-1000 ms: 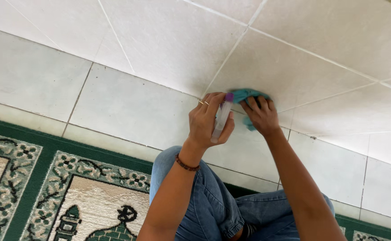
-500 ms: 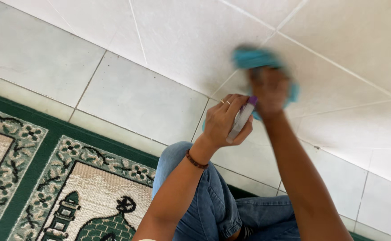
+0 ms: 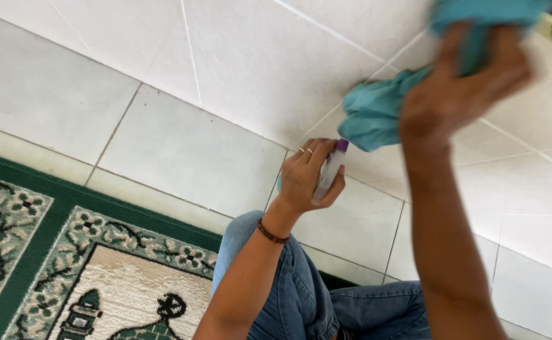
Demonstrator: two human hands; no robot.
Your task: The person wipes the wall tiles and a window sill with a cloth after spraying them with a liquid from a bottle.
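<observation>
Spray bottle (image 3: 329, 171) stands nearly upright in the left hand (image 3: 304, 179), long axis tilted slightly right, purple cap uppermost, fingers clamped round its body. Right hand (image 3: 455, 94), bunched on a teal cloth (image 3: 383, 113), has swept further up the white tiled floor (image 3: 225, 82) since half a second ago, now well above the bottle.

- White tiled floor (image 3: 213, 69) is filling most of the view, grey grout lines crossing it.
- Green-bordered patterned rug (image 3: 68, 264) is lying at the floor's lower left corner.
- Blue jeans (image 3: 295, 296) are showing at the bottom edge, overlapping the rug's right end.
</observation>
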